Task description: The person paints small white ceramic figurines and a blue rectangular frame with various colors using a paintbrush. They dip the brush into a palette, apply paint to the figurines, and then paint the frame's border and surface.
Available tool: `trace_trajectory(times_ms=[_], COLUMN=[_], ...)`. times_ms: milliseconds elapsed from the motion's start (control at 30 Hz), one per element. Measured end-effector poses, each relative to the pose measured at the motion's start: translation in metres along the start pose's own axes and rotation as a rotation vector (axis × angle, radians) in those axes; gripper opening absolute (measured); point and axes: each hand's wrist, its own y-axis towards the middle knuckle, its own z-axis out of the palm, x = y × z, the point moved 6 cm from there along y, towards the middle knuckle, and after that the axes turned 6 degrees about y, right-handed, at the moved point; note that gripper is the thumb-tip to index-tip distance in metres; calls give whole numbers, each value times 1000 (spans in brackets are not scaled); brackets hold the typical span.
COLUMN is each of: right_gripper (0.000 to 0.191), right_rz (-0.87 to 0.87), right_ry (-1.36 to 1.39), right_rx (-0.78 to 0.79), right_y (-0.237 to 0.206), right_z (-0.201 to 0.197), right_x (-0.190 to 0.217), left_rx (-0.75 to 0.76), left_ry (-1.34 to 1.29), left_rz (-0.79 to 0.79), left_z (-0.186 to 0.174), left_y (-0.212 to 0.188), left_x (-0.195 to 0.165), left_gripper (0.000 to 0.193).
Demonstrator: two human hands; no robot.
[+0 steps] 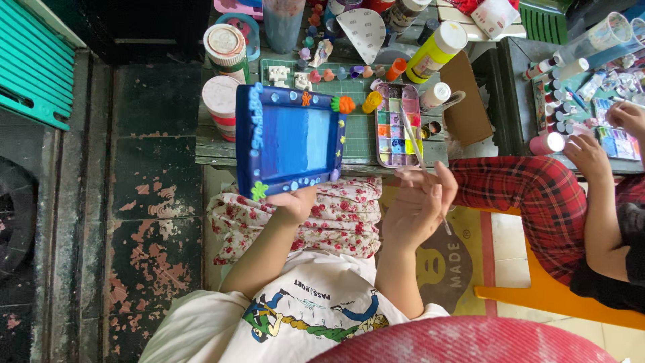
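My left hand [293, 204] grips the near edge of a blue picture frame [289, 140], holding it up over the table edge; its centre is painted in blue bands and its border carries small coloured shapes. My right hand [418, 205] holds a thin paintbrush [416, 149], whose tip reaches over a paint palette [398, 126] with several coloured wells. Both hands are above my lap, which is covered in red floral fabric.
A green cutting mat [359, 128] on a wooden table holds small figurines, paint bottles, a yellow bottle [435, 52] and round tins [225, 44]. To the right, another person in red plaid trousers [531, 195] paints at a second table. A teal bench [33, 60] stands at far left.
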Motion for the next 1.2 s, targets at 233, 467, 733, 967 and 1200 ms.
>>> trace_trajectory(times_ms=[233,467,733,967,1200], right_gripper=[13,12,8,8,10], right_rz=[-68,-153,-233,-224,-224], right_ry=[-150,-455,-609,-597,-624], right_rx=[100,329,447,477,495], right_y=[3,-13,-17,-15,-14], right_z=[-12,22,48,53,56], right_x=[32,42,35,30,33], left_rx=[124,175,123,98,84], left_ry=[253,242,225,213,209], left_rz=[173,195,151,138,140], left_z=[8,13,2,1,6], left_y=[18,32,40,45,51], left_x=[-45,-57,-30,-22,-23], left_gripper=[111,108,105,103,100])
